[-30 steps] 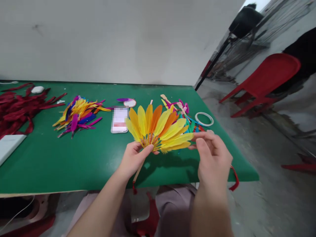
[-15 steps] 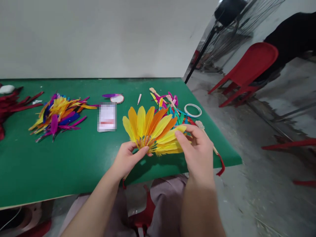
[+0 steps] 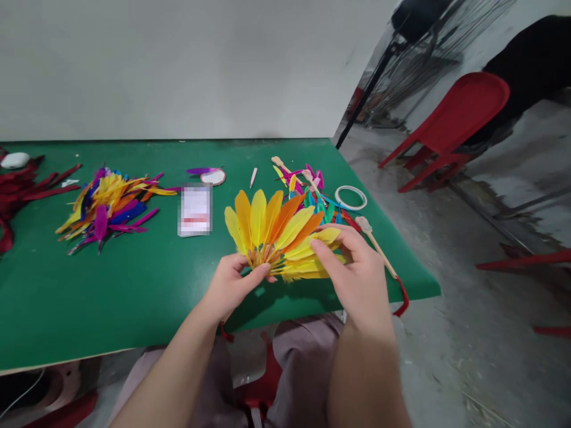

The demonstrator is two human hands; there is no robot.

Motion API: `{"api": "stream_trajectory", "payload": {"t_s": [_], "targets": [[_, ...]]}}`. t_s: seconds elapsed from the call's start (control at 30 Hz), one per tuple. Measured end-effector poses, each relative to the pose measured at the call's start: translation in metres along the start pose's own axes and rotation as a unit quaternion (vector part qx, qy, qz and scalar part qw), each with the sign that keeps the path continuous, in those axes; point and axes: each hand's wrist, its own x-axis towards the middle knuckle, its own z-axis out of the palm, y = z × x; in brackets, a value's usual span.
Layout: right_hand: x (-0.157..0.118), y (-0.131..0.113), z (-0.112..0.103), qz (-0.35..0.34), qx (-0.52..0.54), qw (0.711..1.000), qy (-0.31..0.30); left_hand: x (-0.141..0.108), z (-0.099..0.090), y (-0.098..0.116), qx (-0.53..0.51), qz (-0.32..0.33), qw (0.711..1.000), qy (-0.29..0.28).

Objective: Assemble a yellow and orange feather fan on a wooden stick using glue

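Observation:
A fan of yellow and orange feathers (image 3: 272, 226) is spread above the front part of the green table. My left hand (image 3: 236, 279) grips it at the base, thumb pressed over the gathered quills. With thumb and fingers, my right hand (image 3: 357, 267) pinches the yellow feathers on the fan's right side. Below my left hand a red tassel (image 3: 226, 333) hangs at the table edge. Behind my right hand, a wooden handle (image 3: 379, 249) with a red tassel lies on the table. My palms hide part of the feathers.
The green table (image 3: 147, 297) holds a pile of mixed feathers (image 3: 111, 205), dark red strands (image 3: 27, 190), a blurred card (image 3: 195, 208), a small pen-like stick (image 3: 253, 177) and a white ring of tape (image 3: 351, 198). Beyond the right edge stands a red chair (image 3: 464, 119) with a person in black.
Both hands keep their hold on the feather fan. My right fingertips have shifted slightly left along the yellow feathers, and the camera view has moved a little.

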Motion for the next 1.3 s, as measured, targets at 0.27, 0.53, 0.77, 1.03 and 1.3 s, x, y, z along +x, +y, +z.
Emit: {"api": "stream_trajectory", "payload": {"t_s": [0.27,0.53,0.77,1.03,1.3], "targets": [[0.001,0.000,0.001,0.020,0.002,1.000,0.006,-0.001,-0.001,0.001,0.002,0.005,1.000,-0.006],[0.000,-0.003,0.002,0.069,0.020,0.997,0.002,-0.001,-0.002,0.001,0.000,0.015,1.000,-0.022],[0.000,0.000,0.002,0.077,0.042,0.996,-0.009,0.000,0.000,0.001,-0.015,0.005,1.000,-0.019],[0.000,0.003,0.003,0.093,0.044,0.995,0.005,0.002,0.000,0.006,-0.052,-0.026,0.997,-0.043],[-0.002,-0.009,0.007,-0.057,0.087,0.966,0.239,0.004,-0.001,-0.003,-0.078,-0.022,0.996,-0.030]]}}
